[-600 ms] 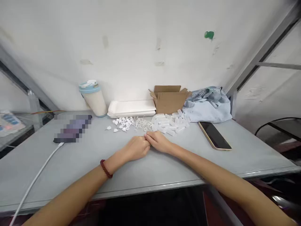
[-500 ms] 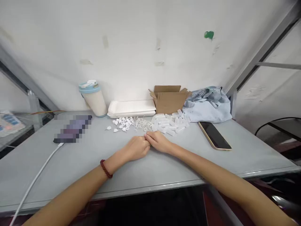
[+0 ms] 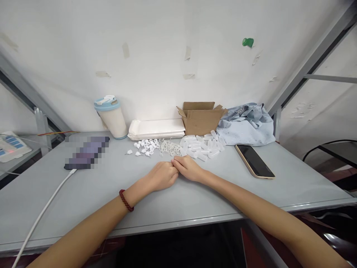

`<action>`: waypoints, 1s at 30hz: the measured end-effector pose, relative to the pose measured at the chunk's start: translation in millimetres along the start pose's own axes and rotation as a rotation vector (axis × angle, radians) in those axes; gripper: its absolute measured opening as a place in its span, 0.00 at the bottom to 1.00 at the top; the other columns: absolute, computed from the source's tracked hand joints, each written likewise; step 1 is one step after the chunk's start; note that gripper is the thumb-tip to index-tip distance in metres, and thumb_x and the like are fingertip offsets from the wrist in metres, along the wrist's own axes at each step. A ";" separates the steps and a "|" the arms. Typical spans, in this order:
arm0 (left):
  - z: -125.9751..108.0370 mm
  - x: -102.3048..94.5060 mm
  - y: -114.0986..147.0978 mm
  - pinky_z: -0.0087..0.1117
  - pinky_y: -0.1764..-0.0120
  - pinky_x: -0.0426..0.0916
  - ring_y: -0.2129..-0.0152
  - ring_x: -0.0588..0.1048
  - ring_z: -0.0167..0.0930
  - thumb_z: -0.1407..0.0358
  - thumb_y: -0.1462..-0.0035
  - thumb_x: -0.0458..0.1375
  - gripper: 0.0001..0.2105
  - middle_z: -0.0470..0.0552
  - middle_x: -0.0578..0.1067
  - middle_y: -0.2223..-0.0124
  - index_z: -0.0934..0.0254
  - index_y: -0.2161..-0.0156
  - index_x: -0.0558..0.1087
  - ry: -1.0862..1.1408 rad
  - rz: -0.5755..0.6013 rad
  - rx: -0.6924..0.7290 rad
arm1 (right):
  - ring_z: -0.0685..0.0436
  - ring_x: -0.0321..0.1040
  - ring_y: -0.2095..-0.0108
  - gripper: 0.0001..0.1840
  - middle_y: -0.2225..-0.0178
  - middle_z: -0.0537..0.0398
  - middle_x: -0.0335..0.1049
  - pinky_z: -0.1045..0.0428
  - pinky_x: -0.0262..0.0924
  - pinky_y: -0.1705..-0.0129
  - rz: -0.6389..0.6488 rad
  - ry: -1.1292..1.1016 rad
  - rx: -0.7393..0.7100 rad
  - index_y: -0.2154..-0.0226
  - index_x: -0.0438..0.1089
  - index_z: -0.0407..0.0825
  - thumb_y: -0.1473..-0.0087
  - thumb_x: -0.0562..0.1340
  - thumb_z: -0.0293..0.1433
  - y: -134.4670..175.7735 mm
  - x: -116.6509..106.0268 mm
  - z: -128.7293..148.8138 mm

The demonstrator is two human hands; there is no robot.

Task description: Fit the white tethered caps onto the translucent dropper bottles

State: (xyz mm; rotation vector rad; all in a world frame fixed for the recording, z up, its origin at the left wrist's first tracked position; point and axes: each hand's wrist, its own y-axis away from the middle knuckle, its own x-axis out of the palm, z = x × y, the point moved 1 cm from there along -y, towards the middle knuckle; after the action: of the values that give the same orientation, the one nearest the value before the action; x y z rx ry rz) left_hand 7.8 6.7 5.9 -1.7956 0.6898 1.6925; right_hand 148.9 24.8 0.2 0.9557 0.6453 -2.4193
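Note:
My left hand (image 3: 163, 176) is closed and rests on the grey table, a dark red bead bracelet (image 3: 126, 200) around its wrist. Against it, fingertips touching, lies my closed right hand (image 3: 188, 168). I see nothing held in either hand; the insides of the fingers are hidden. Just beyond them are three loose piles: small white caps with thin tips (image 3: 145, 146) on the left, thin pale looped pieces (image 3: 170, 147) in the middle, and translucent plastic tubes (image 3: 201, 147) on the right.
Along the wall stand a cup with a blue lid (image 3: 111, 118), a white paper stack (image 3: 156, 128), an open cardboard box (image 3: 203, 121) and a light blue cloth (image 3: 248, 128). A phone (image 3: 255, 161) lies right; a blurred-out device (image 3: 87, 152) with a white cable (image 3: 46, 208) lies left.

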 end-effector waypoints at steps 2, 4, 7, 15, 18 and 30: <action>0.0 -0.3 0.0 0.32 0.70 0.66 0.72 0.76 0.35 0.72 0.44 0.47 0.14 0.56 0.78 0.68 0.67 0.69 0.76 0.002 0.002 -0.003 | 0.53 0.49 0.80 0.19 0.82 0.62 0.52 0.55 0.44 0.73 0.000 -0.001 0.003 0.80 0.50 0.48 0.38 0.48 0.30 -0.2 0.1 0.0; 0.0 -0.4 0.1 0.33 0.70 0.66 0.72 0.76 0.36 0.72 0.44 0.47 0.14 0.56 0.78 0.68 0.67 0.69 0.76 0.006 0.001 0.001 | 0.53 0.49 0.80 0.19 0.82 0.62 0.52 0.55 0.44 0.73 -0.002 -0.001 0.010 0.80 0.50 0.49 0.38 0.48 0.30 -0.4 -0.2 0.1; 0.0 -0.1 0.2 0.33 0.69 0.67 0.71 0.76 0.36 0.72 0.44 0.47 0.13 0.56 0.78 0.68 0.67 0.69 0.75 0.012 -0.004 0.006 | 0.53 0.49 0.80 0.19 0.82 0.62 0.52 0.55 0.44 0.74 0.000 -0.002 0.010 0.80 0.50 0.49 0.38 0.48 0.30 -0.3 -0.7 0.3; 0.0 0.7 0.5 0.32 0.70 0.66 0.72 0.76 0.35 0.72 0.44 0.48 0.13 0.56 0.78 0.68 0.67 0.69 0.75 0.007 -0.016 0.006 | 0.53 0.49 0.79 0.19 0.82 0.62 0.53 0.55 0.44 0.73 -0.002 -0.002 0.003 0.80 0.51 0.49 0.38 0.48 0.30 1.2 0.0 -0.3; 0.1 1.0 0.6 0.31 0.70 0.66 0.73 0.76 0.34 0.72 0.44 0.48 0.13 0.56 0.78 0.69 0.67 0.70 0.75 0.008 -0.020 0.010 | 0.53 0.49 0.79 0.19 0.82 0.62 0.52 0.54 0.44 0.73 -0.002 0.001 0.002 0.80 0.51 0.49 0.38 0.48 0.30 1.7 0.4 -0.5; -0.4 -0.6 0.4 0.31 0.70 0.66 0.72 0.76 0.34 0.72 0.44 0.48 0.13 0.56 0.78 0.68 0.67 0.69 0.75 0.004 -0.016 0.007 | 0.53 0.49 0.80 0.19 0.82 0.62 0.51 0.54 0.44 0.73 0.010 0.014 0.012 0.80 0.50 0.49 0.38 0.48 0.30 0.3 -0.6 0.6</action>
State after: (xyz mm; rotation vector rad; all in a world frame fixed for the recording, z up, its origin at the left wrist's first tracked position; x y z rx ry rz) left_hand 7.7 6.1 6.5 -1.7958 0.6805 1.6742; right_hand 149.1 24.3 1.0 0.9791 0.6297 -2.4124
